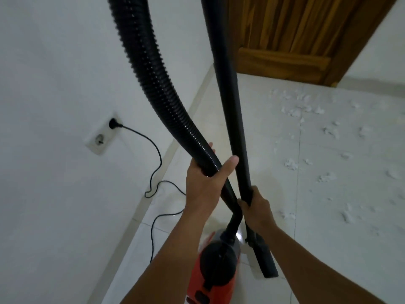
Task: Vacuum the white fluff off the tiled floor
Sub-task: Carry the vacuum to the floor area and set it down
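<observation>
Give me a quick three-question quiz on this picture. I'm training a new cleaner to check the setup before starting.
1. True or false: the plug sits in the wall socket.
2. The left hand grips: A) the ribbed hose; B) the power cord; C) the door.
3. Fill in: the white fluff lies on the tiles to the person's ___ of the red vacuum.

Key
1. True.
2. A. The right hand holds the rigid tube.
3. Right.
</observation>
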The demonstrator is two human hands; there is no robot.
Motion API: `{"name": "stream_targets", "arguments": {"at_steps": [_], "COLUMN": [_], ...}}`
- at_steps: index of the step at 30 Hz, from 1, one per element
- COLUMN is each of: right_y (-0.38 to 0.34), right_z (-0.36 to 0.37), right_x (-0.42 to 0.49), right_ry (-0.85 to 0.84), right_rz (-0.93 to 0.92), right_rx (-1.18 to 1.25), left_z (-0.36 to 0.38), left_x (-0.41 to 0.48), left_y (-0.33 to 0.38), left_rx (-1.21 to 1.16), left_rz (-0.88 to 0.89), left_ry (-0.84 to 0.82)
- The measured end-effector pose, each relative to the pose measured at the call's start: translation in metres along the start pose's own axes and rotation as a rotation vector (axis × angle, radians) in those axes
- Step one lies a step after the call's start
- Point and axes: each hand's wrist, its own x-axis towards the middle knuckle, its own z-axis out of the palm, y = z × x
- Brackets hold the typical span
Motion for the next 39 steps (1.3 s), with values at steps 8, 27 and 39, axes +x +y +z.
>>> {"name": "stream_targets", "arguments": {"at_steps": [8,27,39], "right_y": [-0.035,-0.296,-0.290], "right_z": [-0.002,-0.207,-0.241], "right_x": [-0.019,-0.028,-0.143], "right_ry": [-0.037,0.053,0.080], "right_rz": [0.004,-0.347,-0.404], "right_rx": [0.043,-0.064,-0.076], "left_z": [0.032,0.057,-0.052], "left_x": [0.015,-0.006,0.012], "left_y": [0.046,0.079,0.152], "left_rx": [0.022,0.339,0.657], "left_rz": [-0.110,-0.254,-0.467], "left_ry": [0.037,0.188,-0.488]}}
